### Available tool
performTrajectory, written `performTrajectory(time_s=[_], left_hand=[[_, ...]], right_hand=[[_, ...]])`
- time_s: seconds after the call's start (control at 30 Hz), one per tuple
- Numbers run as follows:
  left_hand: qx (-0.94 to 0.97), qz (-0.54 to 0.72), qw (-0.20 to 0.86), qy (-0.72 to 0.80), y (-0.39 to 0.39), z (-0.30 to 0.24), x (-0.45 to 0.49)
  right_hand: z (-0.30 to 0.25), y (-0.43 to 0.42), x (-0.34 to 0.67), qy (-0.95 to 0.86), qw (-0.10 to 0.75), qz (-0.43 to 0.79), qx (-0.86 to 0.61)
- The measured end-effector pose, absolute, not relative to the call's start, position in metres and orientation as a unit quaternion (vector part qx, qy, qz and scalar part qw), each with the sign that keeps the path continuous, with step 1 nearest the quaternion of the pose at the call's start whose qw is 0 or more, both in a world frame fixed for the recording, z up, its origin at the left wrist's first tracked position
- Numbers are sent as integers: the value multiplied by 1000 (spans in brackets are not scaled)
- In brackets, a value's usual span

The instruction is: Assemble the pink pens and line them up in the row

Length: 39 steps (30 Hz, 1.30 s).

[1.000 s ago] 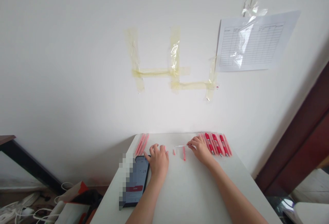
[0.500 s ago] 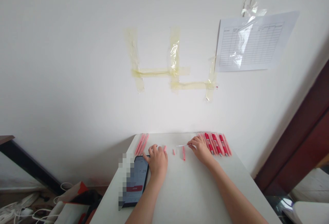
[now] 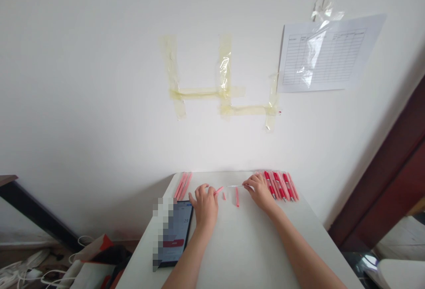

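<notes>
Pink tube [image 3: 218, 190] is being pinched by left hand [image 3: 205, 202]; right hand [image 3: 260, 191] is pinching thin white rod [image 3: 235, 186], tip pointing toward left hand. Small pink piece [image 3: 224, 196] and pink barrel [image 3: 237, 197] are lying between hands, phone [image 3: 177, 227] resting left of left hand, red-gripped pens [image 3: 278, 181] lying right of right hand.

The pink pen barrel [image 3: 237, 197] and the red-and-pink pens [image 3: 279, 186] look like smooth plastic, the latter with shiny, metallic-looking tips. The white tabletop [image 3: 249, 244] is smooth with a faint sheen. Against the matt wall [image 3: 99, 59], crinkled plastic tape [image 3: 225, 65] glints, and the paper sheet [image 3: 338, 54] carries a glossy streak.
</notes>
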State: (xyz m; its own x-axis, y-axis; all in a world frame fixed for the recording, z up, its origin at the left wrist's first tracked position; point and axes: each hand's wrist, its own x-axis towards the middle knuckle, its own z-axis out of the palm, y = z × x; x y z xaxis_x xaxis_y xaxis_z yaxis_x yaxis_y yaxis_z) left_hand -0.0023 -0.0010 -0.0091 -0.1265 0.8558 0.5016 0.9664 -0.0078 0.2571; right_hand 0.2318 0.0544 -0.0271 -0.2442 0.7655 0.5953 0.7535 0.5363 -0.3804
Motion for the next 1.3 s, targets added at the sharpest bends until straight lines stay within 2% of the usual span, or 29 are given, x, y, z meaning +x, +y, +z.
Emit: performTrajectory(time_s=[0.87, 1.3], left_hand=[[-673, -304, 68, -671, -5, -2, 0], [-691, -331, 45, -641, -6, -3, 3]], right_hand=[[-25, 52, 226, -803, 386, 30, -453], [-23, 47, 214, -817, 378, -2, -435]])
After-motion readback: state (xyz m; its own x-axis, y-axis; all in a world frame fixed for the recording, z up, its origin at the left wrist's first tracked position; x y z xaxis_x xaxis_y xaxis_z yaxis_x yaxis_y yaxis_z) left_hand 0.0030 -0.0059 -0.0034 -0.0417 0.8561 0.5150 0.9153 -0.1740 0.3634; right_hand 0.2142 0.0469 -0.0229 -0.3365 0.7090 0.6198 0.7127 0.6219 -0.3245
